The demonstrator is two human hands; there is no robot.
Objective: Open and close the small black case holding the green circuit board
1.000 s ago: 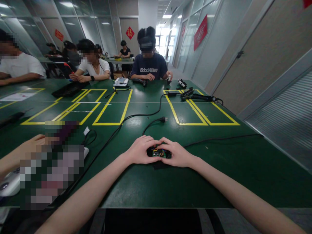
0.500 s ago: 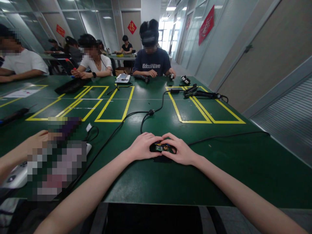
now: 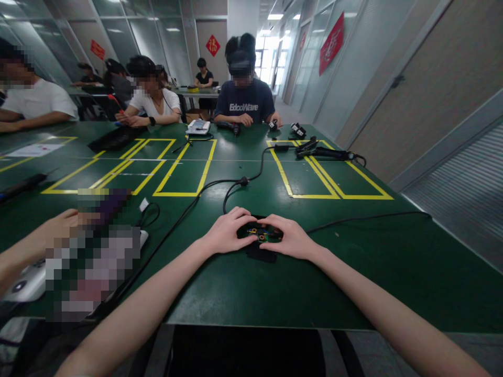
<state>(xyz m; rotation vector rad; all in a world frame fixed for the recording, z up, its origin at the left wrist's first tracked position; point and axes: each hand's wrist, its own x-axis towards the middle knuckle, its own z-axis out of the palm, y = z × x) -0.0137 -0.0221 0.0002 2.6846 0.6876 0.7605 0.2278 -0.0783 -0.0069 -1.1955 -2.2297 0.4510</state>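
Between my two hands is an opened black casing with a small green circuit board and coloured wires [image 3: 261, 234] inside. My left hand [image 3: 226, 231] grips it from the left, thumb at the near edge and fingers curved over the far side. My right hand [image 3: 294, 238] holds the right side in the same way, thumb close to the board. Both hands cover much of the casing. A flat black piece [image 3: 262, 254] lies on the table just in front of it.
Black cables [image 3: 188, 205] run across the green table [image 3: 251, 298]. At left, a neighbour's hand [image 3: 43, 233] is beside blurred items. Black tools with a cord [image 3: 326, 151] lie at the far right. A person in a dark shirt [image 3: 244, 102] sits opposite.
My left hand has shifted slightly left and up. More of the casing's dark interior shows, and the circuit board sits at a different angle. The flat black piece is more exposed.
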